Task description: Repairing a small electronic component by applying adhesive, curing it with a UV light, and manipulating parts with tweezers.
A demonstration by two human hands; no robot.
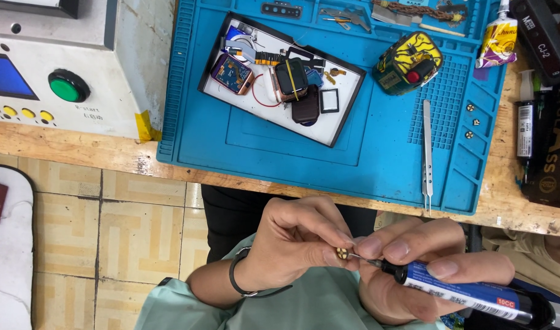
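Small brass part (341,254) — round, gold-coloured, dark marks on its face — sits low in the frame, centre, below the bench edge and over the lap. It is pinched in the fingertips of the left hand (292,241), fingers closed narrow around it, thumb and forefinger doing the holding.

Key relation: the needle tip of the glue syringe (469,294) meets the part from its 3 o'clock side. The syringe's long axis runs from the part out toward 4 o'clock, tip at the part, black plunger end far out at the frame's lower right. Tip appears touching or just short of the part (too fine to tell which).

Right hand (414,269) is wrapped around the syringe barrel near the needle end, fingers shut on it, forefinger lying along the top toward the tip. Both hands' fingertips are just beside each other at the part.

Outward — at 12 o'clock from the hands, on the wooden bench, the blue work mat (378,159); tweezers (427,150) lie on it, long axis 12-to-6; a tray of watch parts (280,76) at 11 o'clock.
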